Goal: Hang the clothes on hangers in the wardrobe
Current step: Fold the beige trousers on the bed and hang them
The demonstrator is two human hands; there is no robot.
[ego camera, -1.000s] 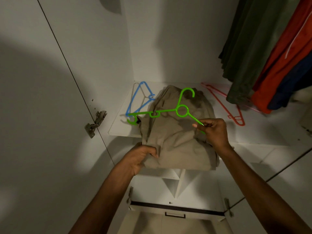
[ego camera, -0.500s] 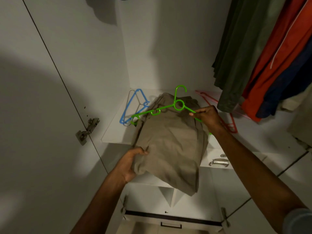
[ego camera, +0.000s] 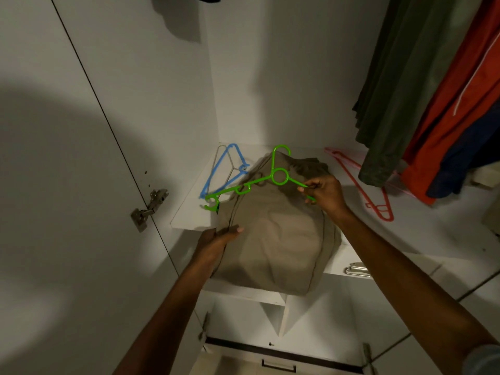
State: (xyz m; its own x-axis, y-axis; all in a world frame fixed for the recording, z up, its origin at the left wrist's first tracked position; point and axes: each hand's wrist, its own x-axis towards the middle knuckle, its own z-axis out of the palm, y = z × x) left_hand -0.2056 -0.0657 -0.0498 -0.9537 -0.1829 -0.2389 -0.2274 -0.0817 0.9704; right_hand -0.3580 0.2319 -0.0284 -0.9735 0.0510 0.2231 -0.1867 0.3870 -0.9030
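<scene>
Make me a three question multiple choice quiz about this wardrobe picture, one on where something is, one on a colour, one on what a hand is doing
1. Where does the blue hanger lie?
A. on the shelf, left of the beige garment
B. on the rail
C. in the drawer

2. What colour is the hanger in the right hand?
A. red
B. green
C. blue

3. What is the left hand doing?
A. hanging idle
B. pulling the drawer handle
C. holding the beige garment's edge

Answers: 1 A, it lies flat beside the garment. 2 B, the fingers pinch the green hanger by its arm. 3 C, thumb on top of the cloth.
</scene>
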